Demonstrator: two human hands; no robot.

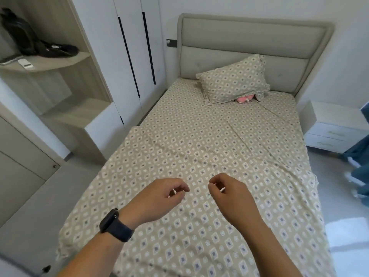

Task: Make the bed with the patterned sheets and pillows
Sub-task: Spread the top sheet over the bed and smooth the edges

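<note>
The patterned sheet (209, 148) lies spread over the whole bed (255, 39), beige with small diamond and ring motifs. It hangs over the near left edge and the right side. Long creases run across its middle, fanning out from a point just beyond the hands, and a straight fold line runs up toward the head of the bed.

One pillow (234, 78) in the same pattern leans tilted against the padded grey headboard, right of centre. A small pink object (246, 99) peeks out from under the pillow's lower edge; what it is cannot be told.

Both hands hover over the near half of the sheet, close together but apart. The left hand (159, 196) has its fingers curled loosely inward, the grip narrow and holding nothing visible. The right hand (229, 194) is curled the same way, thumb near the fingertips, its grip also narrow and holding nothing that shows. A dark watch (115, 224) sits on the left wrist.

Left of the bed stands a white wardrobe (137, 56) with long dark handles, and beside it open wooden shelves (50, 62) carrying dark items. A white nightstand (335, 128) with two drawers stands at the bed's right.
</note>
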